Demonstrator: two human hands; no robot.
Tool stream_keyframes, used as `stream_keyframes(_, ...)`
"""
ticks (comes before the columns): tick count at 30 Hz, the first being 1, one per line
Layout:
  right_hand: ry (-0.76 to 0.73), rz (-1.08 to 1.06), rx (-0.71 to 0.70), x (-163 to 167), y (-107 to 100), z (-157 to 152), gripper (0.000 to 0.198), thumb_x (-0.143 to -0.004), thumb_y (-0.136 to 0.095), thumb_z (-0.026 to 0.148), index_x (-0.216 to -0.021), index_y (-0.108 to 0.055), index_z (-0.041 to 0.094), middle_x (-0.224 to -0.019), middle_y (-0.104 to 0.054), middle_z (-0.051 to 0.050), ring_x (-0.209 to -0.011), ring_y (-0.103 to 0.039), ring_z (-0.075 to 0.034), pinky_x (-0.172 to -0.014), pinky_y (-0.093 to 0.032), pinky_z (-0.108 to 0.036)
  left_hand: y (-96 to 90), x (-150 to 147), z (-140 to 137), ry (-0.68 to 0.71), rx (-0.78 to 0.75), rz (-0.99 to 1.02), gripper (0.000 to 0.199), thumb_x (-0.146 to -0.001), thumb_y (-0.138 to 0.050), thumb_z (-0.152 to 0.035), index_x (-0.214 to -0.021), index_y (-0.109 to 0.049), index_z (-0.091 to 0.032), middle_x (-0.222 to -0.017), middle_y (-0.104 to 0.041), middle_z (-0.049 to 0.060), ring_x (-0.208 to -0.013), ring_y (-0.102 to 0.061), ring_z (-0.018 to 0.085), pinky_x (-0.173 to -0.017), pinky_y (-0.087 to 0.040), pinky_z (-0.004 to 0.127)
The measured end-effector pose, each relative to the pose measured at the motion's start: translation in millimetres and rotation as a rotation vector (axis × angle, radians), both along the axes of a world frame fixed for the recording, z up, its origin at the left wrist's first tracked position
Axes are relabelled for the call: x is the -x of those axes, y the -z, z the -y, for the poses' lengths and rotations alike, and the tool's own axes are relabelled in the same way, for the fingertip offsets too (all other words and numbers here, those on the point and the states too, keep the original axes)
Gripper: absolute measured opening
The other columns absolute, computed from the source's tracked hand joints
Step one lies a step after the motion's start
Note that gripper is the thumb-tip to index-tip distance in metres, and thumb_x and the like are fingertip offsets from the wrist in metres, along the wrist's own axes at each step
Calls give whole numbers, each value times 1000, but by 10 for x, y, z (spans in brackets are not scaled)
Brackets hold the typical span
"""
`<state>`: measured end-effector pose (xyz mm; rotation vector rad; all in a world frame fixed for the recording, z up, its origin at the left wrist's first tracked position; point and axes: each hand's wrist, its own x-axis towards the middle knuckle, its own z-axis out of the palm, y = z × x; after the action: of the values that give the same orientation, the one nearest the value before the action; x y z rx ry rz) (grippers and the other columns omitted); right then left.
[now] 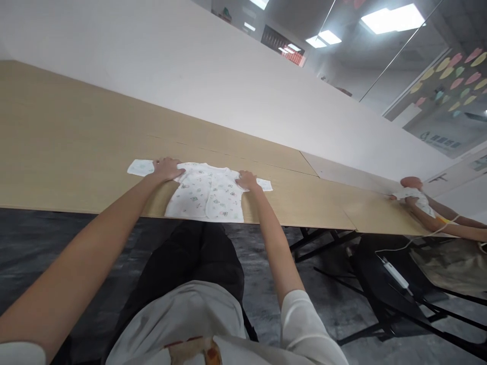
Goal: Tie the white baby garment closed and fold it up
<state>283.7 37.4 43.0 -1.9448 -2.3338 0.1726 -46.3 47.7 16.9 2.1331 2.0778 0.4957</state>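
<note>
A white baby shirt [208,195] with a small printed pattern lies spread on the wooden table, its sleeves stretched out to both sides. Its lower hem reaches the table's front edge. My left hand [167,169] rests flat on the left sleeve close to the shoulder, fingers out and thumb toward the shirt's body. On the other side, my right hand [247,180] lies over the right sleeve near the shoulder, its fingers laid on the cloth. Both cuffs show beyond my hands.
The long wooden table [76,137] runs along a white wall [182,66] with glass above. At the far right, another person's arms [437,223] hold a baby doll [411,190] in a printed shirt. A black folding chair [384,284] with a white power strip [396,276] stands below.
</note>
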Motion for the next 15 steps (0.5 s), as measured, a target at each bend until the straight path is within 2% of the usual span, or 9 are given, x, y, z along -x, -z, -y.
stream_keyframes(3, -21, -6, 110, -45, -100, 14, 24, -83, -64, 23, -106, -67, 15, -119, -71, -17, -110, -66, -32, -100, -47, -47, -37, 36, -29, -9, 55, -36, 49, -78, -58, -48, -114, -72, -18, -121, -69, 17, -121, -56, 40, -104, -38, 51)
stream_keyframes(6, -75, -49, 141, -101, -173, 36, 17, -82, -62, 16, -98, -67, 16, -110, -73, -13, -96, -68, -27, -86, -51, -35, -112, 69, -10, 146, 52, -104, 48, -84, -57, -42, -119, -68, -9, -126, -66, 18, -115, -59, 32, -99, -43, 38)
stream_keyframes(9, -109, -67, 111, -151, -208, 66, 18, -87, -57, 17, -104, -63, 14, -114, -71, -15, -92, -67, -24, -78, -51, -30, -212, 107, 48, 228, 52, -186, 50, -94, -52, -38, -126, -59, -1, -127, -65, 21, -108, -60, 26, -93, -44, 32)
stream_keyframes(12, -123, -30, 64, -199, -214, 101, 22, -93, -51, 18, -113, -59, 13, -112, -71, -17, -91, -66, -24, -77, -50, -30, -305, 159, 138, 252, 81, -253, 52, -98, -49, -43, -129, -56, -2, -116, -69, 18, -94, -61, 22, -85, -45, 29)
stream_keyframes(15, -149, 35, 26, -253, -215, 120, 20, -95, -53, 22, -112, -61, 14, -110, -71, -16, -95, -66, -25, -81, -49, -30, -383, 228, 208, 258, 104, -275, 57, -94, -56, -51, -127, -59, -5, -107, -72, 14, -89, -60, 21, -83, -45, 28)
